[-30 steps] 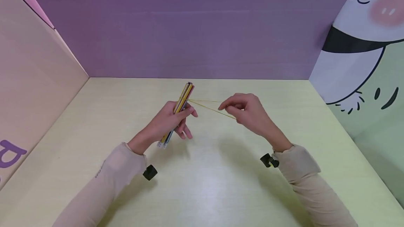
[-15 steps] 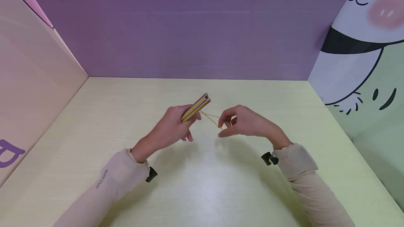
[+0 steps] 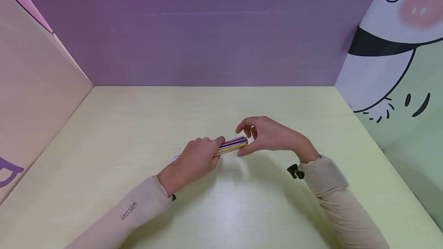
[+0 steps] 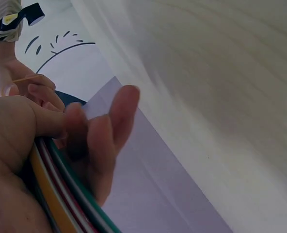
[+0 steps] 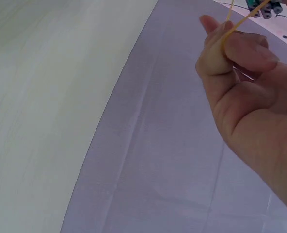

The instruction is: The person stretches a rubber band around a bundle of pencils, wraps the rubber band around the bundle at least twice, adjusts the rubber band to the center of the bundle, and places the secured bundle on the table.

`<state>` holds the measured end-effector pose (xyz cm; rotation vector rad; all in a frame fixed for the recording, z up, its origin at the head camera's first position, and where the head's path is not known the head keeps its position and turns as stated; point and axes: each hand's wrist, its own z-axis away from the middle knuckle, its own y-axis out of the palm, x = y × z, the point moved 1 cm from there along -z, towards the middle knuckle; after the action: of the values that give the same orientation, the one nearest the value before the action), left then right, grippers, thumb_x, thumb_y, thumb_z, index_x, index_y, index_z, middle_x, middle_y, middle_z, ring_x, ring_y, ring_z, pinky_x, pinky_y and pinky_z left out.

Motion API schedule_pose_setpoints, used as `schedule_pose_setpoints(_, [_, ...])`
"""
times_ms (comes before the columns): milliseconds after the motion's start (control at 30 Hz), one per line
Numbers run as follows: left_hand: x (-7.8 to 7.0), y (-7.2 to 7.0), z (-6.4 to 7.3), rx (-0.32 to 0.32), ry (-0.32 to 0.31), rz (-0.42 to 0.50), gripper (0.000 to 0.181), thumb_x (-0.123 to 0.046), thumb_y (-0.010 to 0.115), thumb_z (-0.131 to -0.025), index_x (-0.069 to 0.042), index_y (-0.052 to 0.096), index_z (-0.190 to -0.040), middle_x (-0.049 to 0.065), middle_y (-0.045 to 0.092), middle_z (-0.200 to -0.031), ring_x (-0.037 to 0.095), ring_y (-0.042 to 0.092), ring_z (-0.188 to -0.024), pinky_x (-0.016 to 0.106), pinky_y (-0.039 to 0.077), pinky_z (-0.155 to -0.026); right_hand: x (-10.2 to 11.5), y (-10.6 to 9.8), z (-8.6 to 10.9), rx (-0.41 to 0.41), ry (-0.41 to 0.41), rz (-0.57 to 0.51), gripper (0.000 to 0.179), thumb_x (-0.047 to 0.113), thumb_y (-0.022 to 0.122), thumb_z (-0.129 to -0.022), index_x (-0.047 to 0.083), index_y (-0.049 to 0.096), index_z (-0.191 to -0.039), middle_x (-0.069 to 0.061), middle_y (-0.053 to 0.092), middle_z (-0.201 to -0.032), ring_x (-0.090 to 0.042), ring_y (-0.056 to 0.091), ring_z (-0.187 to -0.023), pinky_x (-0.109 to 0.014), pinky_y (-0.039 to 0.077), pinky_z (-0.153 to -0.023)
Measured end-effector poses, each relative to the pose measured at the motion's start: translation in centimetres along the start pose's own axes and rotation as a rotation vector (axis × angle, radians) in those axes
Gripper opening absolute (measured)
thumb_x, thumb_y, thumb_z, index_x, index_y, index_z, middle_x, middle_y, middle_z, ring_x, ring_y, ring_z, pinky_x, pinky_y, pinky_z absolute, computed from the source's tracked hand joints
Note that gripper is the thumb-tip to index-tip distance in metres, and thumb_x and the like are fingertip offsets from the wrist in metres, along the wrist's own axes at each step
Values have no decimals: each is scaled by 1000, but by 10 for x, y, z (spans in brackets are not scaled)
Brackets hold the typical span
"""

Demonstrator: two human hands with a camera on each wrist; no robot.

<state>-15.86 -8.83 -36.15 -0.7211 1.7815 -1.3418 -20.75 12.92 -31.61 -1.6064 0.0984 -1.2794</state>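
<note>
My left hand [image 3: 195, 160] grips a bundle of striped pencils [image 3: 233, 146], yellow, blue and red among them, above the table. Their far ends point right, and a thin yellow rubber band [image 5: 245, 20] runs to them from my right hand [image 3: 271, 136]. That band is hooked over a curled finger in the right wrist view. In the head view, the right thumb and fingertips are right at the pencil ends. The left wrist view shows the pencils [image 4: 61, 196] lying across the left palm, some left fingers sticking out loosely.
The pale wooden table [image 3: 138, 118] is bounded by a purple back wall [image 3: 214, 49], a pinkish left panel [image 3: 31, 87] and a green right panel [image 3: 415, 156] with a cartoon animal. A small black device [image 3: 295, 172] is on the right wrist.
The left hand has turned over and lowered, swinging the pencils from steep to nearly level, toward the right hand. The stretched rubber band has shortened. The right hand has opened around the pencil ends.
</note>
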Motion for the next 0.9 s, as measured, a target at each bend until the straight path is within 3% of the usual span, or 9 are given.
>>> schedule_pose_setpoints(400, [-3, 13, 6, -48, -13, -181, 14, -5, 71, -85, -6, 60, -94, 3, 56, -62, 16, 45, -48, 28, 41, -41, 32, 20, 5, 0, 16, 270, 65, 37, 86, -76, 5, 61, -127, 2, 54, -98, -14, 53, -84, -30, 48, -76])
schedule_pose_setpoints(667, [9, 10, 1, -78, -146, -156, 12, -2, 65, -85, -6, 54, -87, 4, 51, -59, 19, 46, -46, 32, 39, -39, 52, 41, 11, -52, -40, 498, 62, 30, 86, -76, 3, 57, -124, -2, 53, -100, -12, 51, -68, -27, 48, -67])
schedule_pose_setpoints(900, [26, 2, -2, -73, -207, -95, 11, -1, 65, -87, -4, 54, -90, 8, 56, -63, 20, 49, -48, 33, 41, -41, 58, 56, 13, -142, -184, 602, 69, 10, 77, -81, 3, 44, -140, -6, 55, -106, -13, 49, -65, -23, 47, -59])
